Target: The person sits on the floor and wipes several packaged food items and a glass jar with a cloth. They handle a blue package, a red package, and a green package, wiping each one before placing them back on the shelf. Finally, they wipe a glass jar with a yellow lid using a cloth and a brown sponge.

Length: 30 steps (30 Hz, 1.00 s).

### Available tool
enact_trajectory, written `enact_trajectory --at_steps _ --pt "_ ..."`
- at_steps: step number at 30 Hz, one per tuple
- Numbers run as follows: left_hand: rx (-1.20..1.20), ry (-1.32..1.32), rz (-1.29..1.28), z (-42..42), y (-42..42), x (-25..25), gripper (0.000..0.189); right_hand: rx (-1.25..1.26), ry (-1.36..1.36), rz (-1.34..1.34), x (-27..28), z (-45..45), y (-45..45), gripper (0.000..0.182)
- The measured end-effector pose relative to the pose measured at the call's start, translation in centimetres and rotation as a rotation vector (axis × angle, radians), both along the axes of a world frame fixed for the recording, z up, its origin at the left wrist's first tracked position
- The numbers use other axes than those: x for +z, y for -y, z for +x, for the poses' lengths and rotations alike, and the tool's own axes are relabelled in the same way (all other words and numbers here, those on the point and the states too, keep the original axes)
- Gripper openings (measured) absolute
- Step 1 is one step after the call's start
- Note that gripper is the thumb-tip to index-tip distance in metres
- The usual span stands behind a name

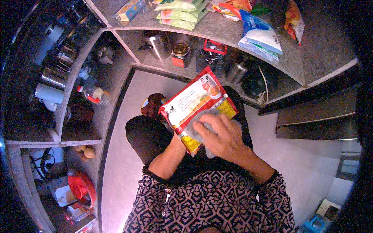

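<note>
A red, white and yellow plastic food packet (pixel 189 102) lies tilted across my lap, its printed face turned up. My left hand (pixel 178 143) holds it from below at the lower left edge; most of its fingers are hidden under the packet. In my right hand (pixel 223 135) is a grey cloth (pixel 201 123), pressed onto the packet's yellow and red lower part. Part of the cloth hangs below the packet's near edge.
Stone shelves (pixel 314 58) curve round ahead, bearing green packets (pixel 182 14), blue-white packets (pixel 259 35), a steel canister (pixel 157 46) and a jar (pixel 180 50). Left shelves hold steel pots (pixel 54 77), a plastic bottle (pixel 90 94), eggs (pixel 89 152) and a red basin (pixel 83 186).
</note>
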<state>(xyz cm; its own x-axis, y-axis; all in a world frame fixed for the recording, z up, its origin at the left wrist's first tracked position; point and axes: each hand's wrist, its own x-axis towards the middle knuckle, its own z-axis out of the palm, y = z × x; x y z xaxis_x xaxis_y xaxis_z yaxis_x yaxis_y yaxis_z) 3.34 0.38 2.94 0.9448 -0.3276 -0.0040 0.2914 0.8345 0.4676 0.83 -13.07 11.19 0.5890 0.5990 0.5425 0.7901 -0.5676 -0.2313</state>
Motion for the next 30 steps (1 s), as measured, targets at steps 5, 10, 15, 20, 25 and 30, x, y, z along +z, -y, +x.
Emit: enact_trajectory --at_steps 5,10,15,20,25,30 --pt "0.025 -0.106 -0.075 0.6 0.4 -1.7 0.05 -0.067 -0.039 0.049 0.6 2.8 -0.5 0.05" --pt "-0.006 -0.136 -0.129 -0.2 0.1 -1.2 0.051 -0.234 -0.106 0.034 2.2 5.3 -0.7 0.05" --pt "-0.001 -0.142 -0.151 -0.3 0.0 -0.9 0.051 -0.053 -0.066 -0.021 2.3 4.9 -2.8 0.045" --pt "0.001 -0.145 -0.161 -0.2 0.0 -0.8 0.051 0.028 -0.031 -0.103 2.3 4.1 -3.5 0.043" --pt "0.006 -0.147 -0.161 -0.4 -0.2 -0.4 0.052 0.071 0.004 -0.145 2.3 3.1 -3.7 0.039" --pt "-0.007 -0.142 -0.167 -0.4 0.1 -0.5 0.052 0.144 0.03 -0.17 1.2 1.7 -3.3 0.032"
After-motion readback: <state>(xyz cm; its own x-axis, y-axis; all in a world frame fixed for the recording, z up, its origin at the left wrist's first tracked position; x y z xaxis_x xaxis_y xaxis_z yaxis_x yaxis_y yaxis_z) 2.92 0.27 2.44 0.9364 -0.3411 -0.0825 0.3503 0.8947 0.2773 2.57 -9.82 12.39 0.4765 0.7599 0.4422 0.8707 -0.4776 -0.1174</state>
